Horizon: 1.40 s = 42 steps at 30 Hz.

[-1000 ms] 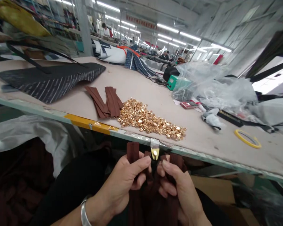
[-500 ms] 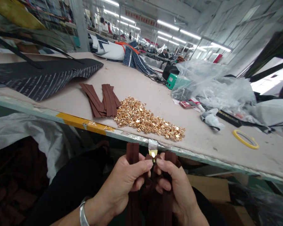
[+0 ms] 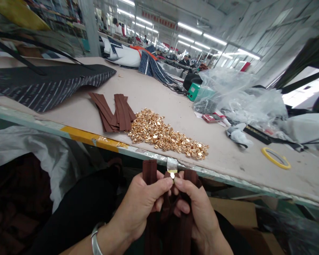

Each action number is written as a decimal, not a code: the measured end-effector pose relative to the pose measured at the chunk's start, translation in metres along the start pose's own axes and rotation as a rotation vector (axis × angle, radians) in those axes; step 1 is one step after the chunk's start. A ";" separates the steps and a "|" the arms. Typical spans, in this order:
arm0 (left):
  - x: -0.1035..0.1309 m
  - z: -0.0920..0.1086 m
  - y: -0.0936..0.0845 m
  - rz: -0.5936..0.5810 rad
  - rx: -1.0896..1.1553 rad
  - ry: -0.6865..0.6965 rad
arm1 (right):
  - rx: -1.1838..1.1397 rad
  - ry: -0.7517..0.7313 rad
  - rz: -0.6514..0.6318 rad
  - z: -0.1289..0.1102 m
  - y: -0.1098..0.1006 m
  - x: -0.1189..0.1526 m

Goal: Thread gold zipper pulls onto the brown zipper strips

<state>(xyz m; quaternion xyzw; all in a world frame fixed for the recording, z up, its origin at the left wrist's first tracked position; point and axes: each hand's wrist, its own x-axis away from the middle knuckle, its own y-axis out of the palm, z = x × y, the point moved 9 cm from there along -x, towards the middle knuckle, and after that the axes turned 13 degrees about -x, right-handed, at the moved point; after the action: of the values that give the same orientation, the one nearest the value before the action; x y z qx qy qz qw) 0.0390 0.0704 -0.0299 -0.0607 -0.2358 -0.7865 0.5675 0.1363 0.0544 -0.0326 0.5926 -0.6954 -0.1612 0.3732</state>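
Observation:
My left hand (image 3: 146, 198) is closed on a brown zipper strip (image 3: 149, 172), whose end sticks up past the fingers. Closed as well, my right hand (image 3: 198, 205) grips another length of brown zipper strip (image 3: 190, 176). Both thumb tips meet just below a shiny gold zipper slider (image 3: 172, 175), close to the table edge; whether the tape is inside it is hidden. More tape hangs down between my wrists. A heap of gold zipper sliders (image 3: 162, 132) lies on the table beyond my hands. Cut brown zipper strips (image 3: 122, 113) lie to its left.
Clear tape (image 3: 172, 163) is stuck on the table's front edge above my thumbs. A yellow tape roll (image 3: 275, 158) and plastic bags (image 3: 244, 92) lie right, near a green box (image 3: 193, 92). Dark striped material (image 3: 53, 85) lies left. A cardboard box (image 3: 234, 212) stands below.
My thumb tips have drawn closer together under the gold slider, the right one shifting slightly left. The tape between my hands has shifted a little.

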 end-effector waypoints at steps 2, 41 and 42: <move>0.000 0.002 -0.001 0.017 -0.014 0.031 | 0.013 -0.007 -0.004 -0.002 0.001 0.000; 0.004 -0.001 0.017 -0.058 0.040 0.043 | 0.872 -0.419 -0.250 -0.064 0.059 0.011; 0.007 -0.001 0.023 -0.116 0.051 0.064 | 0.832 -0.367 -0.264 -0.062 0.053 0.012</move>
<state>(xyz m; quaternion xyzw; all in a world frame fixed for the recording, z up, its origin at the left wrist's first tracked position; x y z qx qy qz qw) 0.0575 0.0581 -0.0208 -0.0071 -0.2406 -0.8133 0.5298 0.1424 0.0694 0.0479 0.7369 -0.6741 -0.0171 -0.0485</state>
